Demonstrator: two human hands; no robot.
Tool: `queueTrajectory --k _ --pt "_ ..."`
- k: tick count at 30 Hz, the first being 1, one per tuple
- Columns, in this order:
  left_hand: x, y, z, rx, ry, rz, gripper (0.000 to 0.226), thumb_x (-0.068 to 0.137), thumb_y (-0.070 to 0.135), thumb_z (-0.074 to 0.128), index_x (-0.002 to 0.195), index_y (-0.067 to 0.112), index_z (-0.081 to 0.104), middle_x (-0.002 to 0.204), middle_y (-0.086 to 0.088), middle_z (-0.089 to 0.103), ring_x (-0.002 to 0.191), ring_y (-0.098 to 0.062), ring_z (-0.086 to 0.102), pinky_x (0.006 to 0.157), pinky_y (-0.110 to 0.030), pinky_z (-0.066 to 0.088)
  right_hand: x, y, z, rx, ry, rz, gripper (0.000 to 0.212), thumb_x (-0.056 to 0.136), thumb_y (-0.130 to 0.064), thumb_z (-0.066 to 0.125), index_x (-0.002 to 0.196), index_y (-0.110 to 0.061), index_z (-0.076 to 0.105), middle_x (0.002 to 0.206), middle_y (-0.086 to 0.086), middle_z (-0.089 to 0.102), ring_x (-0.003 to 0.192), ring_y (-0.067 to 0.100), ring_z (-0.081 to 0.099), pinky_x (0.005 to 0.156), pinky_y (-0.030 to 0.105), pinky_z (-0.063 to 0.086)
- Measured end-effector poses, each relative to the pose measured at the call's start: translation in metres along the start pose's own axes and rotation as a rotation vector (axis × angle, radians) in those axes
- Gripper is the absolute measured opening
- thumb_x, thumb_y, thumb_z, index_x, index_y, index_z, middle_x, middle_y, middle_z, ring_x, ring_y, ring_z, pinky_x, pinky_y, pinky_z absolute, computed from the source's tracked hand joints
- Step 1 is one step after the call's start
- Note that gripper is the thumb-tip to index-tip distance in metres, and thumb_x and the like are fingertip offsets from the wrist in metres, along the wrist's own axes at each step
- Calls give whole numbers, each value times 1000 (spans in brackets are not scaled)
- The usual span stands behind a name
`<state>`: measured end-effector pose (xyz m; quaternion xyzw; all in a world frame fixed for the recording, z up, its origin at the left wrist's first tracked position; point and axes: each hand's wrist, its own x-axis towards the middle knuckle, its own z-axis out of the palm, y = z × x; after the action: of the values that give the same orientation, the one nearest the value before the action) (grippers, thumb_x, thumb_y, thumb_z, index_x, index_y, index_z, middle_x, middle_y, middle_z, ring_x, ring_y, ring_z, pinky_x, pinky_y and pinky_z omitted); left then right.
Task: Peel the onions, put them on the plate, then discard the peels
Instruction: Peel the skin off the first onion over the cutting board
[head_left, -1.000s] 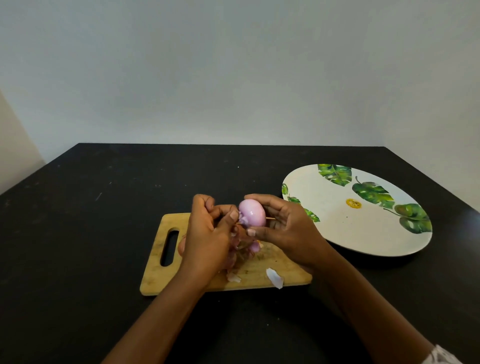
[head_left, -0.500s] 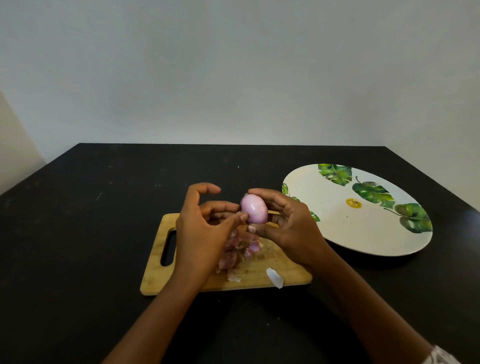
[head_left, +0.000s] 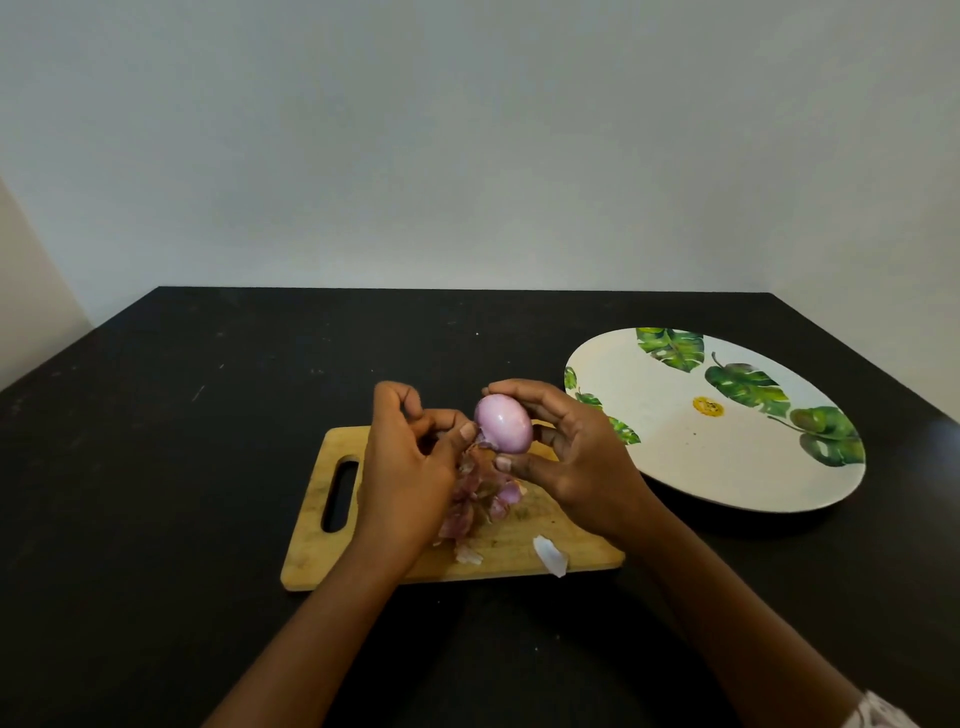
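Right hand (head_left: 566, 457) gripping peeled red onion (head_left: 504, 422) above cutting board (head_left: 509, 551), left hand (head_left: 410, 462) pinching its loose skin, peels (head_left: 475, 506) lying on board

The onion (head_left: 503, 422) sits between the right hand's fingers (head_left: 524, 391), above the cutting board (head_left: 311, 545) on the table (head_left: 156, 467). Left-hand fingertips (head_left: 466, 431) touch its left side; peels (head_left: 478, 499) lie below them. The plate (head_left: 727, 467) lies right of the fingers.
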<state>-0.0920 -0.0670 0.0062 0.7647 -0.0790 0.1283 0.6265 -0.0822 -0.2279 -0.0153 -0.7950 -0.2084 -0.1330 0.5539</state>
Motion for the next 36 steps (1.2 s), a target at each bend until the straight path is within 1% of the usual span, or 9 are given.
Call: queueTrajectory --k 4,9,12,16,19,22,28,32,36 --pt "1 2 1 -281 -30 -253 26 89 2 57 92 20 39 91 -15 69 87 -30 67 81 -46 54 0 -2 2 57 -14 8 53 80 -2 73 121 -29 52 122 -10 58 114 8 57 91 20 51" --pt "-1 7 5 -486 23 -412 26 88 0 56 86 21 42 94 -16 61 85 -24 62 79 -39 53 0 -2 4 75 -18 -1 51 80 -2 73 122 -25 53 122 -8 59 114 10 57 91 22 51" --pt "-1 -1 5 -266 84 -356 28 88 11 60 88 30 40 99 -13 65 93 -27 65 84 -46 53 0 -1 6 91 -17 -2 51 80 -1 73 121 -25 54 122 -6 59 115 12 57 91 23 52" --pt "-1 -1 6 -139 139 -271 29 90 10 59 101 26 37 88 -2 64 90 -21 64 86 -47 52 -1 -4 8 203 -30 24 53 79 4 72 120 -27 56 123 -4 61 117 15 58 91 25 52" --pt "-3 1 7 -42 164 -162 33 89 6 57 88 30 34 83 1 63 85 -14 63 82 -40 52 -1 -6 7 326 -39 83 54 78 8 70 117 -27 57 119 -8 64 115 13 60 87 22 52" --pt "-4 2 8 5 191 -61 38 89 0 55 84 29 31 81 3 60 77 -4 60 70 -22 51 -1 -7 5 502 -56 161 51 75 5 70 118 -22 58 116 -6 67 112 18 62 84 25 54" --pt "-5 -2 11 104 233 18 37 89 2 55 83 29 29 82 7 58 78 0 59 70 -28 48 0 -10 5 709 -84 254 52 73 6 69 119 -14 57 112 -3 70 107 21 65 82 28 56" --pt "4 -7 -1 145 289 49 29 89 -4 52 91 18 32 80 7 54 71 12 54 57 -8 45 0 -13 1 901 -159 236 66 62 -9 86 121 -12 57 122 6 66 112 25 62 85 30 54" --pt "5 -5 -4 219 274 139 28 85 0 61 92 17 39 76 9 55 74 11 56 60 -4 44 3 -8 -2 948 -87 284 76 51 -15 92 119 -12 58 119 9 67 110 27 64 82 31 56"
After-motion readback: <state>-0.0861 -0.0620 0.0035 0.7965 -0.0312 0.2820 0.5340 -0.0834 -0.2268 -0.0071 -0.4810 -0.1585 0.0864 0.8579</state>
